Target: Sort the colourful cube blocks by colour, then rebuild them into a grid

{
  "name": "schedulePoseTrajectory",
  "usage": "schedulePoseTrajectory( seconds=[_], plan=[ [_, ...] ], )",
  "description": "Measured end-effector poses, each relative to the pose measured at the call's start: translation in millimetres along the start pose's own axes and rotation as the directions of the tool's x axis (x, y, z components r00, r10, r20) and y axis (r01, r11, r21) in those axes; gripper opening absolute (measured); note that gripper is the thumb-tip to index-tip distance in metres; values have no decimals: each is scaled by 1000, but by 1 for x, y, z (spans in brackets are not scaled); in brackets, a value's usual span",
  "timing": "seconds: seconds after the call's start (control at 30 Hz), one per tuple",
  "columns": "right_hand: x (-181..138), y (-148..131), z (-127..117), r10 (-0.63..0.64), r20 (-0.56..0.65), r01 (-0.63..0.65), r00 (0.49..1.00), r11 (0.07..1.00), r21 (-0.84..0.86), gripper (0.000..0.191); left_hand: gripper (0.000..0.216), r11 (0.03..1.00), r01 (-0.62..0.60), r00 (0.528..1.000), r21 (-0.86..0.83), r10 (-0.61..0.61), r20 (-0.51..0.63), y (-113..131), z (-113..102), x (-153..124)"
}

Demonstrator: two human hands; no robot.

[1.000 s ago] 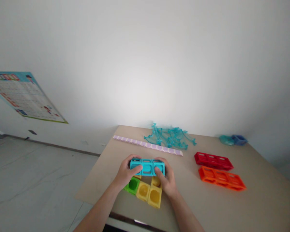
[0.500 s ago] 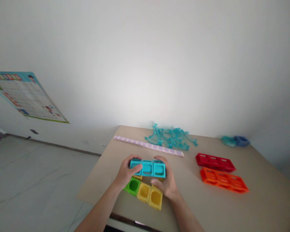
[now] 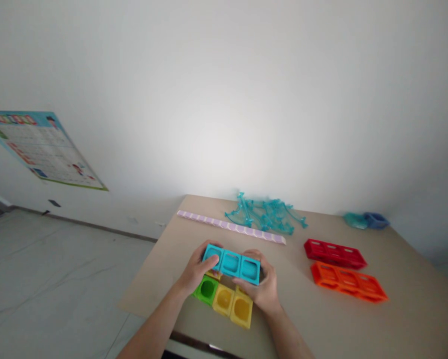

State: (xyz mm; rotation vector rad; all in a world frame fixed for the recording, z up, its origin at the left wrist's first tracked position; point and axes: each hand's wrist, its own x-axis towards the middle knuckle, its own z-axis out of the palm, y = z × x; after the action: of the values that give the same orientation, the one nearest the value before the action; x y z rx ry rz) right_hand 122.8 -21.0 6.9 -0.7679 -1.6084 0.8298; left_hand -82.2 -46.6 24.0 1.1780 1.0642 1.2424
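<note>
A light-blue row of three joined toy blocks (image 3: 230, 263) is held between both hands above the table. My left hand (image 3: 196, 269) is closed round its left end, the thumb lying on the first block's face. At the opposite end, my right hand (image 3: 263, 284) grips the row, with the thumb below and the fingers behind. Beneath and nearer to me sit a green block (image 3: 208, 290) and several yellow blocks (image 3: 241, 308), partly hidden by the hands and the blue row.
On the right lie a red block row (image 3: 335, 253) and an orange block row (image 3: 348, 281). A lilac patterned strip (image 3: 231, 227) crosses the table (image 3: 291, 309), before a heap of clear teal pieces (image 3: 270, 214). A dark-blue block (image 3: 375, 220) stands at the back right corner.
The light-blue row has tilted, its right end now lower and its face turned more upward. My right hand has shifted slightly right with it.
</note>
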Motion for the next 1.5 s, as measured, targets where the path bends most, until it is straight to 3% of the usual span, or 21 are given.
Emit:
schedulePoseTrajectory(
  seconds=[0.37,0.47,0.57,0.67,0.83,0.97,1.17,1.37,1.5],
  plan=[
    [-1,1,1,238,-97,-233,966,971,63,40,38,997,-72,997,40,70,42,8,-1,-2],
    [-2,3,-1,282,-150,-269,948,958,102,40,50,996,-78,996,43,76,45,10,1,-2],
    [-1,3,-1,250,-155,-241,956,968,71,41,67,998,-54,998,-35,53,-41,9,3,-1],
    [0,2,0,173,-85,-172,981,985,26,39,66,995,-67,993,-76,59,-101,8,2,-1],
    [0,2,2,122,-25,-121,992,992,43,38,57,994,-74,997,-75,71,-38,6,0,-5],
    [0,2,2,143,-35,-140,989,988,68,39,69,993,-108,992,-56,111,59,9,1,-8],
    [-2,3,-1,140,3,-140,990,986,89,40,80,988,-31,999,149,26,35,14,1,-7],
    [-2,6,-1,125,8,-125,992,987,101,39,71,991,10,1000,132,-11,0,14,1,-7],
    [-3,-1,2,164,-50,-161,985,985,53,38,72,995,22,1000,101,-22,3,13,4,-5]
  ],
)
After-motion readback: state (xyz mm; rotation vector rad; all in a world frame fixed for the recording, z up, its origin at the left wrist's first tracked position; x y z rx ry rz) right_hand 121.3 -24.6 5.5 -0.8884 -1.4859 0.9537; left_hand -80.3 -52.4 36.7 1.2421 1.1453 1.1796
